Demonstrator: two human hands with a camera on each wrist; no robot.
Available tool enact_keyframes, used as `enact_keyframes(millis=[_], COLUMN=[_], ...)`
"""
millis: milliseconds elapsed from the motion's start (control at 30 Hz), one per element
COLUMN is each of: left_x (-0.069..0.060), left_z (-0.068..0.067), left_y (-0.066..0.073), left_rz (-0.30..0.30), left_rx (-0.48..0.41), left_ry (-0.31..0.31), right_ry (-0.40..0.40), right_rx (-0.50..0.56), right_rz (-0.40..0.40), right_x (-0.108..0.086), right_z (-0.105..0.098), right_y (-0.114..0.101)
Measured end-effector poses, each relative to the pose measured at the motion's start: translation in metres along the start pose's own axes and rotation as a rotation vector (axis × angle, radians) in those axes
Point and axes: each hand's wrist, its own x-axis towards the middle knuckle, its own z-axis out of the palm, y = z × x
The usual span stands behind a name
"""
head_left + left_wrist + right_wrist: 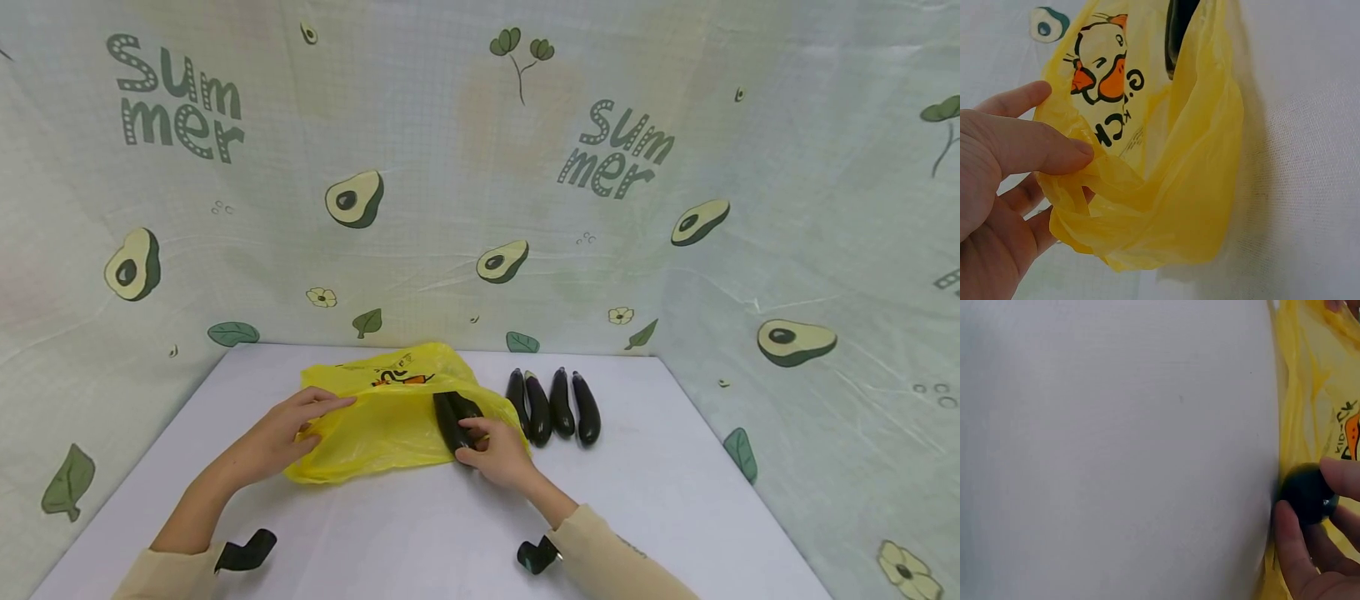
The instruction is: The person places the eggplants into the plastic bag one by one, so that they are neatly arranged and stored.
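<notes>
A yellow plastic bag [360,437] with a printed duck lies on the table, its mouth facing the person. My left hand [273,437] pinches the bag's left edge between thumb and fingers, as the left wrist view shows at the bag's rim [1085,187]. Two dark eggplants [450,421] lie side by side at the right part of the bag's opening. Around the near end of one eggplant [1309,494], my right hand [498,454] has its thumb and fingers curled. The far ends of both are partly covered by the bag.
Several more eggplants [561,404] lie in a row to the right of the bag, the leftmost close to its edge. Patterned cloth [435,275] hangs behind and beside the white table [675,500].
</notes>
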Motion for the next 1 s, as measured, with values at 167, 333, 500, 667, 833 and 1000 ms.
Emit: enact_keyframes(millis=[167, 333, 500, 667, 833, 1000], left_x=[0.0, 0.001, 0.0, 0.0, -0.001, -0.001], left_z=[0.0, -0.001, 0.0, 0.0, 0.0, 0.0], left_y=[0.002, 0.003, 0.0, 0.0, 0.0, 0.0], left_rz=[-0.004, -0.013, -0.017, -0.008, -0.014, -0.021], left_rx=[0.002, 0.009, 0.006, 0.002, 0.012, 0.017], left_ry=[-0.002, -0.004, -0.004, -0.001, -0.002, -0.003], right_ry=[0.039, 0.081, 0.102, 0.104, 0.107, 0.124], right_rx=[0.007, 0.014, 0.015, 0.026, 0.035, 0.072], right_rz=[0.005, 0.017, 0.018, 0.015, 0.006, 0.03], right_x=[-0.002, -0.003, -0.003, -0.004, -0.005, -0.005], right_z=[0.005, 0.009, 0.013, 0.013, 0.013, 0.016], right_y=[-0.001, -0.003, -0.004, -0.007, -0.008, -0.008])
